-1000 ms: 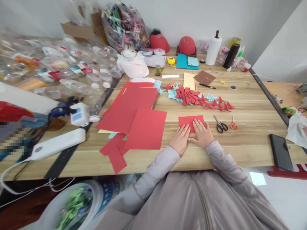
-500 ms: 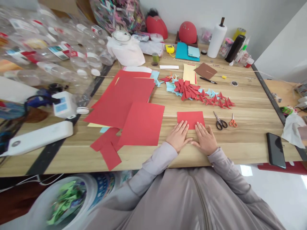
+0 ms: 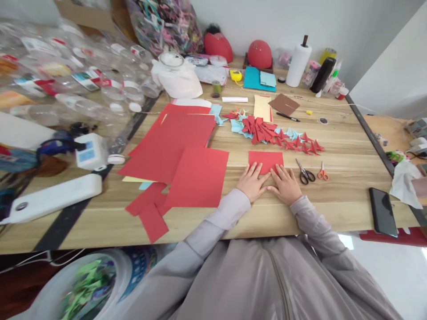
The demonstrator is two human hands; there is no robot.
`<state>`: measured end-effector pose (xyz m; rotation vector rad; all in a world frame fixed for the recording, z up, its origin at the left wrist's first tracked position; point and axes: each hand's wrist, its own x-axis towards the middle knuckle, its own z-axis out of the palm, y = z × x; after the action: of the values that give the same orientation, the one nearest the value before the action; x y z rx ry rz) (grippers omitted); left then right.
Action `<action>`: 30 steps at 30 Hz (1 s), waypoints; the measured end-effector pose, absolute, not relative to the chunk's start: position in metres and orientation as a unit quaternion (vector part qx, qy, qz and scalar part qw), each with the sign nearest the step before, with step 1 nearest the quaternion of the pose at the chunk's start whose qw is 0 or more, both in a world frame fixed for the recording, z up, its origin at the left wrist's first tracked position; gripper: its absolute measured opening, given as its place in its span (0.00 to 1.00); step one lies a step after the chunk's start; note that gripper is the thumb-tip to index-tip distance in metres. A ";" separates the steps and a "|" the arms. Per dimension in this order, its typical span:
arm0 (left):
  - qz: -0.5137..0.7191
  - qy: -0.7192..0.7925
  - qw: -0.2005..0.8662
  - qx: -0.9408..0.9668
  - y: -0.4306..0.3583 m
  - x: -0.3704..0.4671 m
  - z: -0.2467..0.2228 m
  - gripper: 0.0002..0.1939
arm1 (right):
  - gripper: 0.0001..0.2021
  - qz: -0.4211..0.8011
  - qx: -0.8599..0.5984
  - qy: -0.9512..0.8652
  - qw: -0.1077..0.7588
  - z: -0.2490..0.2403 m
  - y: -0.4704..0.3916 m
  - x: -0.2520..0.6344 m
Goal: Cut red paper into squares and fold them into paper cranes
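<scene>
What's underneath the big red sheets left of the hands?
A yellow edge and a light blue corner peek out on the near side of the red sheets; whitish paper shows at the far edge. Anything fully beneath them is covered.

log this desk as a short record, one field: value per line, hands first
left hand: fingers on the near part of the red card
right hand: fingers on the same card, farther right
right of card: black scissors, then orange scissors
beyond card: folded red and blue paper pieces
left of card: large red sheets, overlapping
far right: phone, lying near the table edge
</scene>
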<state>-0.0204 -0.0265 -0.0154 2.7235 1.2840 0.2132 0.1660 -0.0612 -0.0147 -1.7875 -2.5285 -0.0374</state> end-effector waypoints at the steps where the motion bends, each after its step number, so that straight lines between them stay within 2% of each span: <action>1: 0.073 0.425 0.059 0.900 -0.027 -0.020 -0.016 0.30 | 0.34 -0.014 -0.577 -0.816 0.024 -0.015 -0.061 0.166; 8: 0.091 0.412 0.034 0.906 -0.035 -0.033 -0.020 0.25 | 0.30 -0.022 -0.575 -0.818 0.029 -0.013 -0.064 0.166; 18: 0.072 0.438 0.016 0.896 -0.039 -0.080 -0.012 0.23 | 0.32 -0.007 -0.577 -0.817 0.018 -0.014 -0.063 0.167; 24: 0.101 0.440 0.007 0.892 -0.041 -0.055 -0.009 0.24 | 0.33 -0.001 -0.579 -0.815 0.015 -0.009 -0.063 0.163; 30: 0.099 0.440 0.047 0.891 -0.039 -0.024 -0.014 0.23 | 0.32 -0.016 -0.586 -0.810 0.018 -0.005 -0.064 0.148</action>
<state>-0.0240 -0.0392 -0.0140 2.7188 1.3435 0.3026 0.1484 -0.0641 -0.0051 -1.8213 -2.5146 -0.0507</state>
